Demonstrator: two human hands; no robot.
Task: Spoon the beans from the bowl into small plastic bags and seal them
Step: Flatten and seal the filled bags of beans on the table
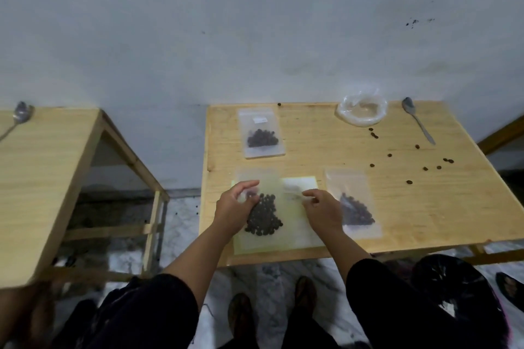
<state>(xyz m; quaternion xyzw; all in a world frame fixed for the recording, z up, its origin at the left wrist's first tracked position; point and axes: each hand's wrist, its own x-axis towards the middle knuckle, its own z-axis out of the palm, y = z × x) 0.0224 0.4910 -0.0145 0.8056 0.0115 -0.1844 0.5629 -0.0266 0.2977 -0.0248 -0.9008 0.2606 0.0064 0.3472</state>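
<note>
Both hands work at the near edge of the wooden tabletop (326, 156), w/ a small clear bag (268, 201) of dark beans (263, 218) between them. Left hand (235, 207) is curled on the bag's left side, fingers and thumb pinched on the plastic near its upper part. Right hand (321, 207) sits at the bag's right side, fingertips pinched together at the plastic's edge; the blur hides the exact contact. The hands are apart, one on each side of the bag. Bag lies over a pale sheet (300, 187) near the front edge, toward the left corner.

A second filled bag (353, 204) lies flat just right of the right hand, close to the near edge. A third filled bag (261, 133) lies toward the far-left corner, label strip at its top.

At the far edge, right of centre, sits a crumpled clear plastic wrap or bowl (361, 109); can't tell which. A metal spoon (416, 122) lies beside it near the far-right corner, bowl end toward the wall. Loose beans (416, 160) are scattered over the right half of the tabletop; one lone bean (279, 104) sits on the far edge.

A separate wooden table (42, 178) stands to the left, w/ another spoon (18, 116) at its far edge.
</note>
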